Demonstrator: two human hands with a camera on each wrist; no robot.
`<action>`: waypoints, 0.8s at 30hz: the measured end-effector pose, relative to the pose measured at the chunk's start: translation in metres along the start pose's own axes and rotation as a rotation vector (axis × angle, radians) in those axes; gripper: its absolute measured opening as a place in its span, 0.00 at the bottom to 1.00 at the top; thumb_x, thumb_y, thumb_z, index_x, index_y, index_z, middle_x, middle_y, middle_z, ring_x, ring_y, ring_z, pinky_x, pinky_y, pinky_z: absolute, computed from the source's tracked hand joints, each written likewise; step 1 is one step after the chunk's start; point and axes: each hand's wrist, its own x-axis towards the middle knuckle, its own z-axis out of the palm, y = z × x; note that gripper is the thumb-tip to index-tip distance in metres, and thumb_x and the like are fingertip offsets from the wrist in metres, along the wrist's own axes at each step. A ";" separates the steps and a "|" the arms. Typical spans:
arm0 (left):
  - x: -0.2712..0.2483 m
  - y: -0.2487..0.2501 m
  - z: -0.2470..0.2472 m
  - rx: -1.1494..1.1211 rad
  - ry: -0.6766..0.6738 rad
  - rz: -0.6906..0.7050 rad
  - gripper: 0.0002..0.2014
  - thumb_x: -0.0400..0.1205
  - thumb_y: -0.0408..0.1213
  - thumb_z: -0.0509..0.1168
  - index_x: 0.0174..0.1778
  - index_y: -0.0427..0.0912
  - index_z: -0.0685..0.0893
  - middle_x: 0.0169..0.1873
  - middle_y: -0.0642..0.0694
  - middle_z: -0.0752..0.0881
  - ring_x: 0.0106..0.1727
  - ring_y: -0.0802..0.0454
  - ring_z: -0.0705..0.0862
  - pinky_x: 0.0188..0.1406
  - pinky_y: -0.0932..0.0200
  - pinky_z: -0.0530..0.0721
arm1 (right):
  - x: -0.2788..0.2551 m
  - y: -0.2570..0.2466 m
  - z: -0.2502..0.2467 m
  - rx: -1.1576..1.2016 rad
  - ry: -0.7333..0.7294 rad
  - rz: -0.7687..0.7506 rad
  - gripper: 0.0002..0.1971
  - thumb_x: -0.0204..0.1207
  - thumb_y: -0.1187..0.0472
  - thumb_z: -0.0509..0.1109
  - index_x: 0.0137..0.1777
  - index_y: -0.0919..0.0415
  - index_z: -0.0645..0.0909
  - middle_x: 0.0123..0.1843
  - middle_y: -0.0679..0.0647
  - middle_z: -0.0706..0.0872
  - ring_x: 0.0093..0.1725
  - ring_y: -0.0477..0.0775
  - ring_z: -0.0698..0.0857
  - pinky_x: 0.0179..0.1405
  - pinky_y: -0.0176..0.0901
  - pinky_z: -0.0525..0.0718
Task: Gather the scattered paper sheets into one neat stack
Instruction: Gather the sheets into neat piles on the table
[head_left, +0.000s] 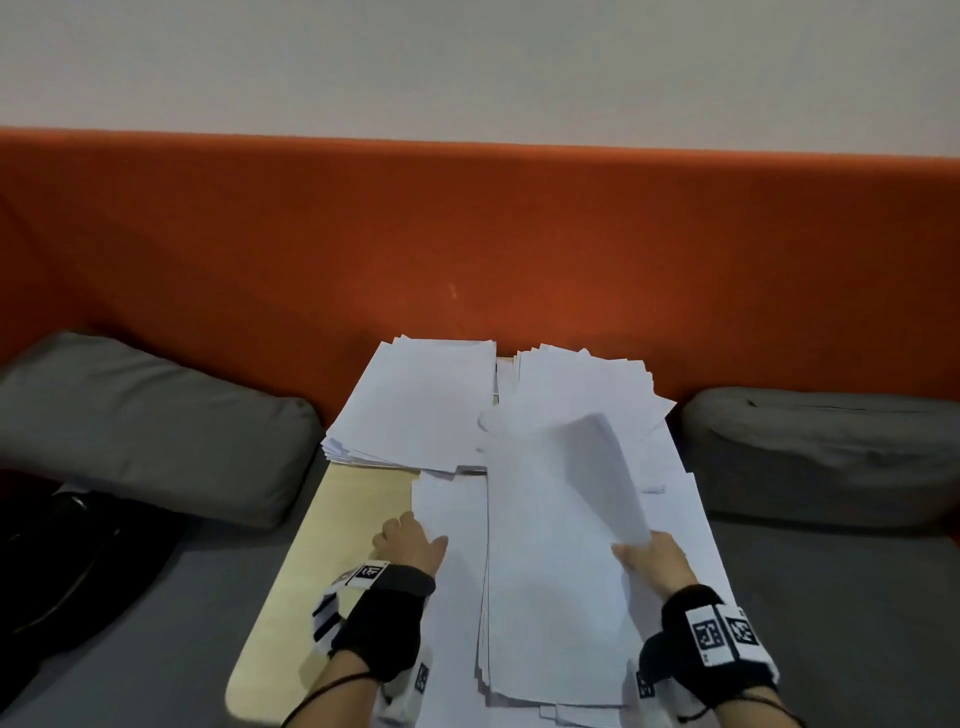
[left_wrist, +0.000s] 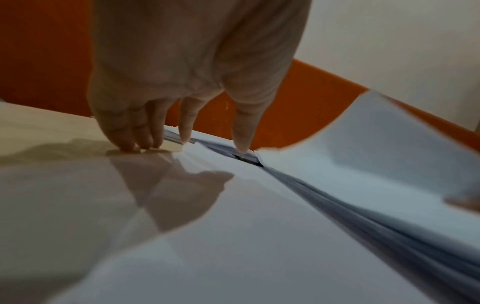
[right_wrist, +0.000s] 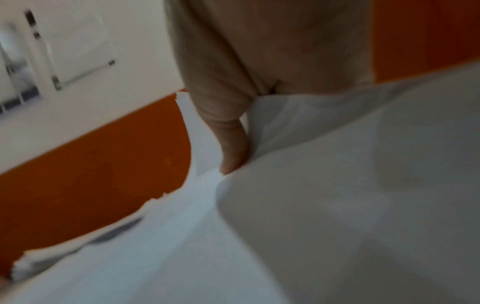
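Observation:
White paper sheets cover a narrow pale-wood table (head_left: 291, 587). A fairly even stack (head_left: 421, 405) lies at the far left, a fanned pile (head_left: 587, 384) at the far right, and a thick loose pile (head_left: 550, 597) in front. My right hand (head_left: 649, 558) pinches the near edge of one sheet (head_left: 602, 473) and lifts it, curled, off the front pile; in the right wrist view the thumb (right_wrist: 231, 144) lies on top of that sheet (right_wrist: 337, 185). My left hand (head_left: 410, 540) rests with straight fingers (left_wrist: 124, 133) on the table and the left edge of the sheets (left_wrist: 233, 216).
Grey cushions (head_left: 156, 421) (head_left: 821, 457) lie on both sides of the table. An orange padded backrest (head_left: 467, 244) runs behind it under a white wall. A black bag (head_left: 62, 561) sits at the left. Bare tabletop shows only along the table's left side.

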 end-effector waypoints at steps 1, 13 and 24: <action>0.000 0.001 0.001 0.012 -0.001 -0.002 0.30 0.81 0.47 0.63 0.75 0.36 0.63 0.73 0.37 0.67 0.74 0.38 0.66 0.72 0.51 0.67 | 0.002 0.007 0.006 -0.020 -0.008 0.035 0.15 0.76 0.63 0.68 0.60 0.69 0.78 0.47 0.61 0.80 0.47 0.59 0.78 0.47 0.43 0.73; -0.001 -0.007 0.001 -0.315 0.013 0.024 0.28 0.79 0.23 0.61 0.73 0.40 0.60 0.56 0.32 0.82 0.56 0.35 0.83 0.57 0.48 0.83 | 0.012 0.017 0.011 -0.004 -0.041 0.100 0.18 0.76 0.62 0.69 0.63 0.71 0.77 0.48 0.62 0.81 0.49 0.61 0.79 0.49 0.45 0.74; -0.001 -0.022 0.003 -0.680 0.039 0.199 0.20 0.82 0.21 0.56 0.61 0.52 0.72 0.54 0.39 0.79 0.52 0.44 0.77 0.53 0.57 0.74 | 0.012 0.019 0.010 -0.001 -0.057 0.086 0.16 0.76 0.61 0.70 0.60 0.70 0.78 0.48 0.63 0.82 0.49 0.62 0.80 0.50 0.48 0.76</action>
